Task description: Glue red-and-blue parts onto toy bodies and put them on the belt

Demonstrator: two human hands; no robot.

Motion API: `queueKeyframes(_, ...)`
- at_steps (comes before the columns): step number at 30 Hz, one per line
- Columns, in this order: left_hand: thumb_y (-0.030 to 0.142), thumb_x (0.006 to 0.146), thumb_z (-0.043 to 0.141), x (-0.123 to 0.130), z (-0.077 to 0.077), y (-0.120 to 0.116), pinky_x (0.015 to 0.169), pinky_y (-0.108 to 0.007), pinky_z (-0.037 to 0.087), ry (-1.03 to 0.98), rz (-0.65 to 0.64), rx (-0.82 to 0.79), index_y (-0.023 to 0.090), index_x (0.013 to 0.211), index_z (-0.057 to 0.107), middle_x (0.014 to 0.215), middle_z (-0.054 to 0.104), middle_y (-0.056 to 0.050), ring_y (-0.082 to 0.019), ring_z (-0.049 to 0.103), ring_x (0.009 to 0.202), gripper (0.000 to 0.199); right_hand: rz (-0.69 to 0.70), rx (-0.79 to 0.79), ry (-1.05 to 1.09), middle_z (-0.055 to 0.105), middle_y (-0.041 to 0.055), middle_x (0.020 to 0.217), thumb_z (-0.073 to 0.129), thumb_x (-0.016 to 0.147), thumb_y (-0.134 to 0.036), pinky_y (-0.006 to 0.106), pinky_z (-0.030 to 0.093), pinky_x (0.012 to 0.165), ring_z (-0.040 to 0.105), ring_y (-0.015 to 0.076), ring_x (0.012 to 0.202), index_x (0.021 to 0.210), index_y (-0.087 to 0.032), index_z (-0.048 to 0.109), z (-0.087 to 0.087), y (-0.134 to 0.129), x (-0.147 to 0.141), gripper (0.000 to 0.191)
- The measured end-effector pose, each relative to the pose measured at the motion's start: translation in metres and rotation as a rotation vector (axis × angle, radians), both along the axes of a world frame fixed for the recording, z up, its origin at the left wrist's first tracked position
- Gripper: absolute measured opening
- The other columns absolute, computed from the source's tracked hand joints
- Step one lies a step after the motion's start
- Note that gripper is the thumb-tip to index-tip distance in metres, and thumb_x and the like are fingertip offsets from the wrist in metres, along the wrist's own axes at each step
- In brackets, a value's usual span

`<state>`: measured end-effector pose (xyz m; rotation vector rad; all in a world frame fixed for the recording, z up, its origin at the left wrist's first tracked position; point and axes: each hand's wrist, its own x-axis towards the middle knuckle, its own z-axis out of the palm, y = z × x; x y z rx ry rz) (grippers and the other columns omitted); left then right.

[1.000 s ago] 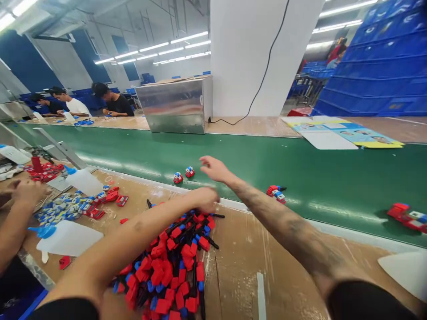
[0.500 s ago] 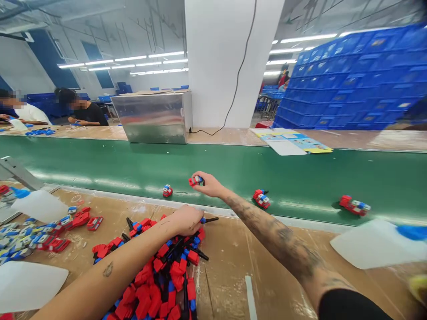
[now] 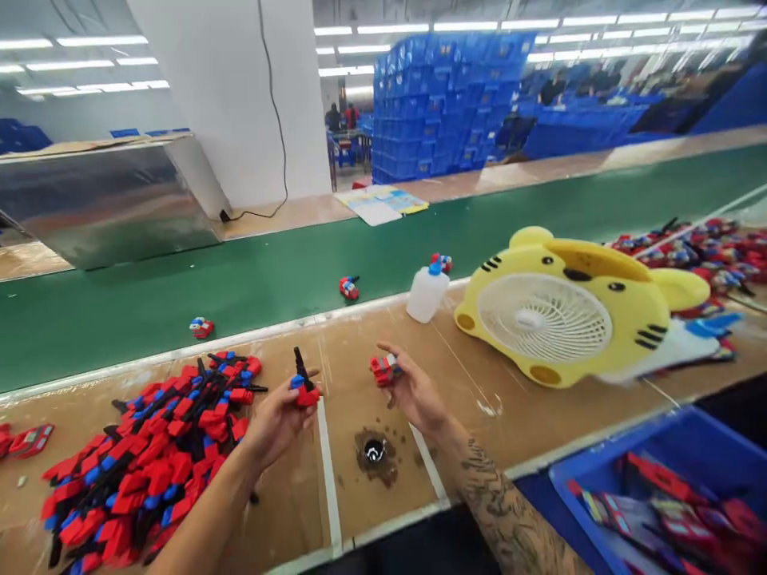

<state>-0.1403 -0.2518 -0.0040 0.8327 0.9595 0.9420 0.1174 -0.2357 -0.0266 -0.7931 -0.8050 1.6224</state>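
My left hand (image 3: 276, 422) is closed on a red-and-blue toy piece with a black rod (image 3: 307, 391), the rod pointing up. Across a small gap, my right hand (image 3: 420, 398) grips a small red-and-grey toy vehicle part (image 3: 382, 370) between thumb and fingers. The two pieces are apart. Beside my left forearm lies a heap of red, blue and black toy pieces (image 3: 149, 455). Below and between my hands, a small round pot of dark liquid (image 3: 375, 452) sits on the stained tabletop.
A green conveyor belt (image 3: 269, 279) crosses behind the table, carrying several toy assemblies. To the right stand a white bottle with a blue cap (image 3: 427, 294) and a yellow animal-faced fan (image 3: 479, 299). A blue bin (image 3: 560, 479) with parts is at the lower right.
My view has swung right. My left hand has lifted a piece from the heap, and my right hand has drawn back from over the belt with its part still held.
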Motion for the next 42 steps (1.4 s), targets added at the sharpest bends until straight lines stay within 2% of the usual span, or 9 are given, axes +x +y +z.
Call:
queueKeyframes(4,0.037,0.076,0.076,0.024,0.006,-0.032,0.083,-0.037,0.053,0.326,-0.336,0.207,0.025,0.124,0.068,0.114,0.069,-0.011,-0.025,0.067,0.094,0.05,-0.037,-0.063,-0.028,0.069,0.0085,0.103,0.067,0.083,-0.04,0.032,0.048,0.072,0.065,0.0203,0.086,0.13,-0.023,0.058,-0.026,-0.041,0.036,0.051)
queueKeyframes(10,0.016,0.093,0.049,0.053,0.024,-0.035,0.095,-0.037,0.049,1.006,-0.853,1.117,0.035,0.127,0.064,0.124,0.066,-0.008,-0.025,0.061,0.111,0.041,-0.181,-0.043,-0.041,0.067,0.0086,0.11,0.072,0.078,-0.038,0.034,0.051,0.078,0.065,0.0215,0.092,0.12,-0.024,0.061,-0.036,-0.065,0.055,0.045)
queueKeyframes(14,0.008,0.094,0.041,0.069,0.027,-0.033,0.089,-0.032,0.049,1.199,-0.984,1.227,0.032,0.123,0.064,0.124,0.064,-0.009,-0.023,0.061,0.105,0.044,-0.186,-0.06,-0.01,0.066,0.0087,0.113,0.076,0.076,-0.036,0.035,0.052,0.082,0.065,0.0224,0.098,0.117,-0.024,0.062,-0.039,-0.068,0.054,0.045)
queueKeyframes(17,0.008,0.092,0.045,0.071,0.029,-0.031,0.091,-0.033,0.047,1.179,-0.993,1.211,0.032,0.121,0.064,0.12,0.065,-0.008,-0.024,0.059,0.107,0.042,-0.174,-0.04,-0.031,0.066,0.0086,0.115,0.078,0.075,-0.035,0.039,0.052,0.091,0.065,0.0235,0.105,0.118,-0.025,0.062,-0.04,-0.068,0.055,0.047)
queueKeyframes(20,0.01,0.09,0.05,0.066,0.03,-0.028,0.096,-0.037,0.047,1.05,-0.878,1.112,0.032,0.12,0.064,0.121,0.064,-0.009,-0.025,0.057,0.111,0.04,-0.139,0.014,-0.053,0.066,0.0087,0.118,0.082,0.07,-0.031,0.041,0.05,0.098,0.064,0.0244,0.112,0.123,-0.025,0.059,-0.041,-0.067,0.054,0.059)
queueKeyframes(27,0.024,0.077,0.078,0.067,0.012,-0.03,0.094,-0.036,0.051,0.533,-0.154,0.496,0.021,0.103,0.067,0.109,0.065,-0.009,-0.025,0.061,0.108,0.028,-0.061,0.174,-0.28,0.063,0.0121,0.129,0.08,0.073,-0.023,0.045,0.049,0.103,0.063,0.0258,0.116,0.131,-0.024,0.055,-0.037,-0.068,0.03,0.062)
queueKeyframes(34,0.028,0.073,0.082,0.079,0.005,-0.022,0.094,-0.033,0.052,0.462,-0.022,0.356,0.02,0.106,0.072,0.104,0.072,-0.007,-0.022,0.067,0.098,0.035,-0.165,0.606,-0.835,0.061,0.0105,0.13,0.074,0.081,-0.018,0.046,0.047,0.106,0.056,0.0274,0.123,0.133,-0.027,0.053,-0.017,-0.059,0.022,0.057)
queueKeyframes(38,0.034,0.076,0.08,0.09,-0.003,-0.022,0.1,-0.037,0.05,0.396,0.118,0.262,0.019,0.115,0.069,0.116,0.071,-0.011,-0.025,0.067,0.107,0.043,-0.278,0.754,-0.987,0.064,0.0111,0.121,0.067,0.085,-0.016,0.046,0.052,0.097,0.059,0.0274,0.114,0.137,-0.025,0.049,-0.006,-0.051,0.011,0.055)
queueKeyframes(42,0.029,0.07,0.084,0.111,-0.002,-0.017,0.1,-0.033,0.05,0.265,0.246,0.336,0.019,0.123,0.06,0.125,0.066,-0.012,-0.025,0.063,0.117,0.059,-0.43,0.903,-1.05,0.063,0.0133,0.12,0.058,0.09,-0.012,0.048,0.052,0.094,0.057,0.0282,0.109,0.147,-0.022,0.038,0.008,-0.034,-0.008,0.061)
